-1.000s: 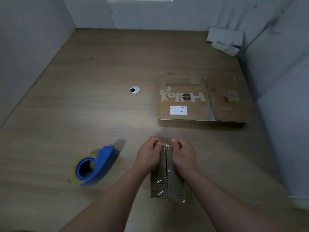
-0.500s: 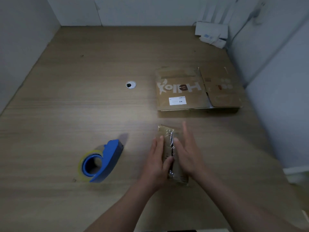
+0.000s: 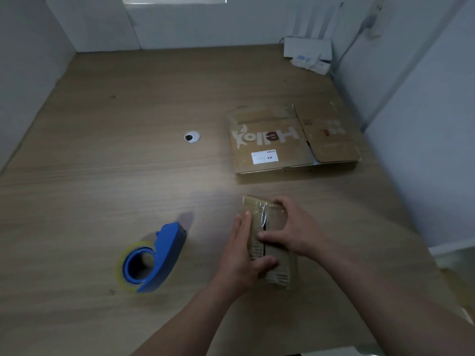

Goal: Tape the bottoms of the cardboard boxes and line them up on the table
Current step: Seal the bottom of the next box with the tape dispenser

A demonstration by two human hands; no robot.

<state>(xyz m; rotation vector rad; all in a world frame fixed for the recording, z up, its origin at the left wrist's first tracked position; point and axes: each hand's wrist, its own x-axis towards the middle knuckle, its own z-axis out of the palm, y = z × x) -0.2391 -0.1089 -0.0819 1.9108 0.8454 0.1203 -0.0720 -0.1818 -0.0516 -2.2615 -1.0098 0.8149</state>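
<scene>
Head view. The flat carton [image 3: 272,150], far right on the bench [image 3: 115,181], bears "Hello" in white letters, upside down to the camera, and a white label [image 3: 264,157] whose print is too small to read. The box [image 3: 254,211] lies near centre, close in front of the carton. Glossy clear tape runs along its top seam, and the dark print on it is illegible.

The left hand [image 3: 239,260] lays its fingers [image 3: 241,227] straight and together against the box's left side, with the thumb across the top. The right hand [image 3: 298,232] curls its fingers [image 3: 281,202] over the far right corner, with the thumb lying on the seam.

A blue tape dispenser [image 3: 164,253] lies to the left, apart from the box. Pale walls close the bench on the left, far and right sides. Open surface extends left and far-left around a grommet [image 3: 192,136].
</scene>
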